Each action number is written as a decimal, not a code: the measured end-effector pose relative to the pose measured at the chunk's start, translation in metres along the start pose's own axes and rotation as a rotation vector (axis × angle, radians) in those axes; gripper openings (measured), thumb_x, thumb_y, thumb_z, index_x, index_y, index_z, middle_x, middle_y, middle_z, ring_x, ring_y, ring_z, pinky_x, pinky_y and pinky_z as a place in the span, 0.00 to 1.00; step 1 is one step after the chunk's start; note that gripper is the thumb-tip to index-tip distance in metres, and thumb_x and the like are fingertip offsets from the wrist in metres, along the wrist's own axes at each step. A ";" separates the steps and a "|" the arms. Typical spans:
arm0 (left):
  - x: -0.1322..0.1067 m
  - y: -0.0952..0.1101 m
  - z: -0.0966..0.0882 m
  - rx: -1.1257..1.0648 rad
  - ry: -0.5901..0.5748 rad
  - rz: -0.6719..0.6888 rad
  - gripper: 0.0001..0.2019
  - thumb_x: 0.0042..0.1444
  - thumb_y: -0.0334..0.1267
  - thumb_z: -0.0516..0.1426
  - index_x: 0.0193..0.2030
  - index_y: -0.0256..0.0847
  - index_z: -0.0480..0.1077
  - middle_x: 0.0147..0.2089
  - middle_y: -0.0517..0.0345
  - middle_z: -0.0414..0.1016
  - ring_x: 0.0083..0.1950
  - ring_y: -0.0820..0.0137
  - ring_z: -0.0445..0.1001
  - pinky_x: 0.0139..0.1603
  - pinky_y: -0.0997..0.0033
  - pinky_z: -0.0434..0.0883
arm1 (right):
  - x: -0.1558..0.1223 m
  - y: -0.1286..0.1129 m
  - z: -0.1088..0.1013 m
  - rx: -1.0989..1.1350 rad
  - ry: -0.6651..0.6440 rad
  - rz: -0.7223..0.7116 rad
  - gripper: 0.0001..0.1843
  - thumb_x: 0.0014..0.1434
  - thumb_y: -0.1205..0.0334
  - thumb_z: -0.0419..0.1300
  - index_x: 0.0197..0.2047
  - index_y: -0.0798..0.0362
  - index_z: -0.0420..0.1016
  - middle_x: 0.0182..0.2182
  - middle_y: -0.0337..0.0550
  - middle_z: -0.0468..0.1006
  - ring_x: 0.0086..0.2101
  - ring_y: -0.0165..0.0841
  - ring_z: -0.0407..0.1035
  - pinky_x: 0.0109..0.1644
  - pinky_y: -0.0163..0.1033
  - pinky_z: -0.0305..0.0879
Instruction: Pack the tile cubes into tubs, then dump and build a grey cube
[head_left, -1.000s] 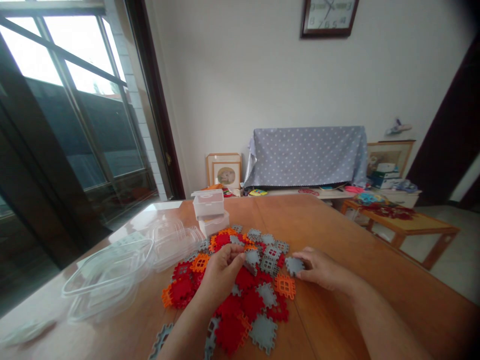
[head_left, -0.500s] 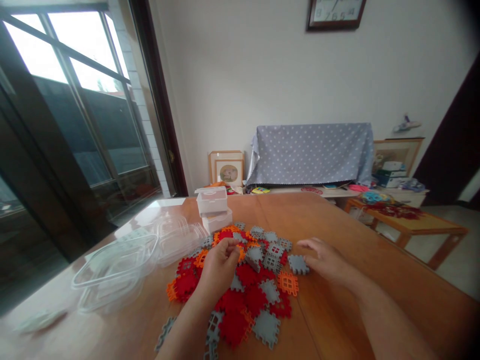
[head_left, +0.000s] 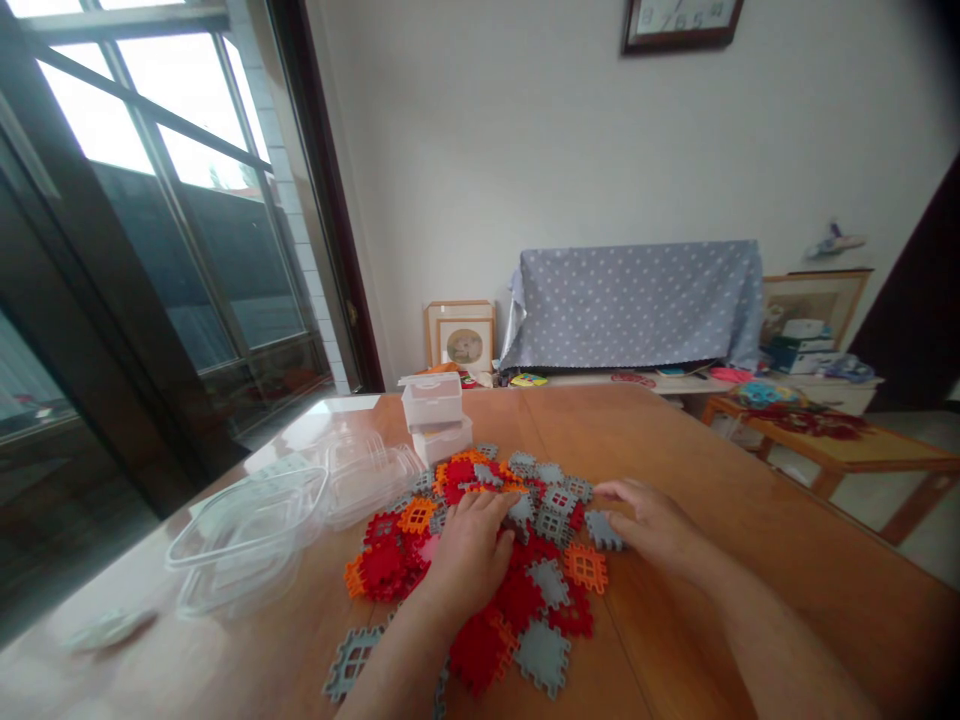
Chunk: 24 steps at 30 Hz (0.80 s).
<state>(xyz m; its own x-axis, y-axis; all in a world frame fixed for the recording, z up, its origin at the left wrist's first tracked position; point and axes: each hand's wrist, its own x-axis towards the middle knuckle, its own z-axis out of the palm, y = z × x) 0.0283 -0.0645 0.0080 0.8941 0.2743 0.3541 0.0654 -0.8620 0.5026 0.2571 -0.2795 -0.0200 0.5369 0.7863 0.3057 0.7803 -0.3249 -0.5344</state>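
Note:
A heap of flat square interlocking building tiles (head_left: 517, 595) in red, orange and grey, with toothed edges, lies on the wooden table. My left hand (head_left: 474, 540) rests palm down over the middle of the heap, fingers stretched out; the tiles beneath it are hidden. At the heap's right edge is my right hand (head_left: 649, 520), fingers loosely apart and nothing seen in them. Its thumb is beside a grey tile (head_left: 604, 530); I cannot tell whether they touch. An orange window tile (head_left: 586, 568) lies just nearer to me, and a grey frame tile (head_left: 352, 662) is left of my left forearm.
Clear plastic containers (head_left: 247, 520) stand left of the heap. Two small white boxes (head_left: 433, 401) are stacked behind it. A pale flat item (head_left: 112, 630) lies at the table's left. Beyond the table are a low wooden table (head_left: 885, 450) and a cloth-covered object (head_left: 637, 305).
My left hand has gone from a pinch above the heap to lying spread on it, slightly nearer to me. My right hand has barely moved. The view has shifted slightly.

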 end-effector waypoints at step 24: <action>-0.002 0.043 0.018 -1.377 0.047 -0.471 0.16 0.52 0.36 0.65 0.41 0.43 0.61 0.30 0.65 0.71 0.30 0.74 0.73 0.34 0.74 0.68 | -0.023 -0.097 0.041 0.127 0.206 -0.038 0.34 0.55 0.51 0.69 0.63 0.41 0.67 0.58 0.48 0.73 0.54 0.48 0.72 0.55 0.55 0.73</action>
<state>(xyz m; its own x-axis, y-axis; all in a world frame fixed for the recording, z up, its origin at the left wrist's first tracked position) 0.0375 -0.1098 0.0154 0.8935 0.4471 -0.0421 -0.1499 0.3855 0.9105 0.1556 -0.2445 -0.0075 0.5720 0.6685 0.4752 0.7618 -0.2183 -0.6099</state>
